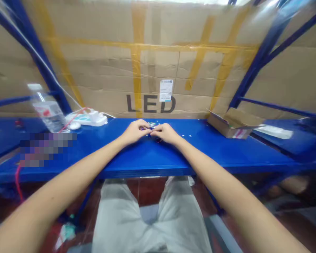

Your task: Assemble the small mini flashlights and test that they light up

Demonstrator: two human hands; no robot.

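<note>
tiny part (149,129), too blurry to id, pinched by l hand (134,132) n r hand (166,133); cardboard box (222,127) abt 3 o'clock from em, bottle (49,114) abt 9.

Your bare left arm (76,181) and right arm (218,177) both reach forward, angling inward, so your left hand (134,132) and right hand (166,133) sit nearly fingertip to fingertip, both curled; tbh, grip's too blurry to call.
</note>
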